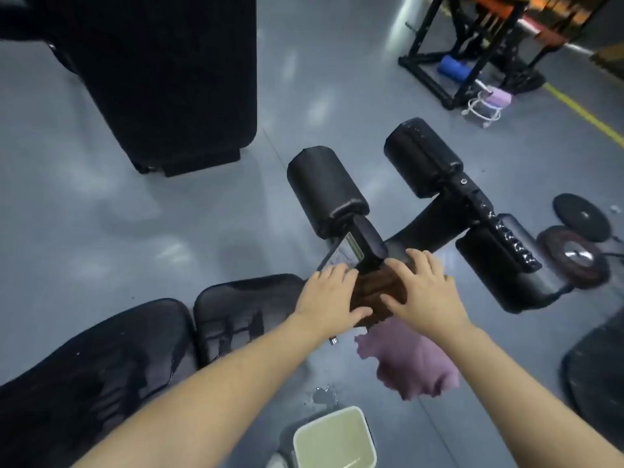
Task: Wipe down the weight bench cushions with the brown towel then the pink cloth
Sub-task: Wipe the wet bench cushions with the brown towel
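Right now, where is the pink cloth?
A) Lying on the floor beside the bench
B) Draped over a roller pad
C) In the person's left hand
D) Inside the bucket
A: the pink cloth lies crumpled on the grey floor, while the left hand and right hand both rest on the brown towel.

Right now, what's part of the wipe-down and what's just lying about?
Job: brown towel, pressed under left hand and right hand; pink cloth on the floor; seat cushions; roller pads; probably the pale tub.
Lying about: weight plates, blue foam roller, black rack.
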Demonstrator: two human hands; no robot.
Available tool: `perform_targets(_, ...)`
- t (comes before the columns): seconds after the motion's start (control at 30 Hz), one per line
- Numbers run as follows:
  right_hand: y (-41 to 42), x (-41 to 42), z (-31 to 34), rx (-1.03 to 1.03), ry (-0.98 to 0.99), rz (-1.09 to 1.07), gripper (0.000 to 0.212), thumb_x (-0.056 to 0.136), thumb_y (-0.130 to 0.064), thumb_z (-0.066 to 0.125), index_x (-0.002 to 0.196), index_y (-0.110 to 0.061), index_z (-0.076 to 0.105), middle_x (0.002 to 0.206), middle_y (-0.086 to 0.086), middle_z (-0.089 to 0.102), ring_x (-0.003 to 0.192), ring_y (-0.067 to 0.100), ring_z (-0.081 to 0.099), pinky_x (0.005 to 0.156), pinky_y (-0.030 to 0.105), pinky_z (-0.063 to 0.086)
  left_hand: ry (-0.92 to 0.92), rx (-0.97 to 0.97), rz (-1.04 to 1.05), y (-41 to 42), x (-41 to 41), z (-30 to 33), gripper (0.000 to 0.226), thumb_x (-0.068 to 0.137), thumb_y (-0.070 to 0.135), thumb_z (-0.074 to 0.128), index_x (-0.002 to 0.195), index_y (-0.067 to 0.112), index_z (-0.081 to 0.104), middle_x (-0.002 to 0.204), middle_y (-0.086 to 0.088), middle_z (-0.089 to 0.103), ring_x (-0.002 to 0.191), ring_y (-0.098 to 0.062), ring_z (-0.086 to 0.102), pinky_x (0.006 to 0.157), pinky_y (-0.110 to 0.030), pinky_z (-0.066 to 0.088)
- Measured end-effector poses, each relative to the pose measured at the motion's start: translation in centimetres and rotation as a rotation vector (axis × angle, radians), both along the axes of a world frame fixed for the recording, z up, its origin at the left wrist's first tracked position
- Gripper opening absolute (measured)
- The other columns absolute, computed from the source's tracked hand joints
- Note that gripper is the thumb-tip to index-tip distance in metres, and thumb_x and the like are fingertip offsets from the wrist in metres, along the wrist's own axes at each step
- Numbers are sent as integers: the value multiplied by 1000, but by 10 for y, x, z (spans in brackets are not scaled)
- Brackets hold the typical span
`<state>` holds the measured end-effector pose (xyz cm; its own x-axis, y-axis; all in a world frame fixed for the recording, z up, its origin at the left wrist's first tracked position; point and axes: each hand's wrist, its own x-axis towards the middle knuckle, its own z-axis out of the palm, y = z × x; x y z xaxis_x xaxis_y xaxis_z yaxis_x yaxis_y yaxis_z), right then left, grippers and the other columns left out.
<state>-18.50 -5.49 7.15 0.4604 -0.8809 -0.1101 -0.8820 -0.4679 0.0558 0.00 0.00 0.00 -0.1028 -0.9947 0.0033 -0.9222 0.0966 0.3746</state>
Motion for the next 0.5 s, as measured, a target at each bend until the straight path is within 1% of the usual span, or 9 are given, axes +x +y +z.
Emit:
perform_targets(0.03, -4, -1, -5, 67, 3, -12, 67, 83, -57, 66, 144, -36, 45, 148, 6, 37, 140, 30, 29, 94, 52, 49, 34, 96, 16, -4, -3, -10, 86, 85, 72, 56, 147, 16, 38, 142, -4, 49, 132, -26, 46, 107, -41, 41)
perform_targets(0.1, -9, -4, -16, 110, -9, -17, 62, 86, -57, 63, 144, -40, 45, 146, 1, 38, 137, 28, 34, 96, 49, 49, 118, 240, 24, -8, -6, -24, 91, 83, 71, 62, 149, 15, 35, 146, -4, 46, 134, -25, 45, 110, -42, 39)
perform_targets(0.13, -11, -4, -20, 119, -6, -15, 59, 87, -57, 62, 141, -41, 48, 142, -1, 41, 132, 27, 39, 96, 48, 49, 154, 275, 22, -8, -6, -28, 87, 82, 68, 65, 146, 15, 38, 144, -3, 48, 132, -25, 47, 108, -42, 40)
perform_targets(0.17, -13, -4, -24, 106, -10, -1, 54, 87, -55, 63, 137, -40, 52, 137, -2, 45, 126, 26, 44, 94, 46, 50, 178, 284, 26, -9, -7, -33, 79, 83, 65, 67, 140, 16, 44, 137, -2, 51, 127, -25, 50, 104, -40, 42)
perform_targets(0.23, -12, -2, -27, 57, -51, 25, 43, 86, -48, 68, 127, -35, 61, 123, 0, 50, 110, 27, 50, 85, 45, 51, 230, 238, 66, -6, -7, -36, 57, 86, 58, 69, 122, 17, 52, 122, 0, 57, 112, -23, 57, 91, -35, 43)
perform_targets(0.3, -9, 2, -28, -13, -75, 77, 30, 84, -34, 74, 113, -26, 68, 110, 2, 53, 96, 28, 51, 76, 45, 51, 245, 153, 100, 0, -4, -36, 41, 89, 50, 68, 111, 18, 54, 113, 1, 61, 103, -22, 60, 80, -32, 39)
perform_targets(0.37, -4, 9, -26, -102, -131, 167, 24, 79, -18, 80, 101, -18, 70, 99, 5, 57, 85, 28, 52, 71, 44, 51, 267, 80, 120, 8, 3, -31, 30, 92, 45, 67, 102, 20, 53, 106, 2, 63, 98, -23, 61, 74, -32, 34)
perform_targets(0.43, 5, 21, -21, -158, -256, 259, 26, 74, -6, 80, 96, -12, 69, 93, 6, 58, 80, 27, 51, 70, 44, 49, 317, -8, 141, 19, 16, -26, 26, 92, 41, 66, 99, 20, 54, 102, 2, 64, 92, -25, 62, 70, -31, 34)
perform_targets(0.5, 20, 43, -15, -185, -366, 300, 25, 74, -2, 75, 96, -9, 67, 93, 7, 57, 82, 28, 50, 72, 43, 47, 355, -97, 173, 33, 35, -19, 23, 91, 36, 67, 100, 18, 57, 99, 1, 65, 88, -28, 61, 69, -32, 35)
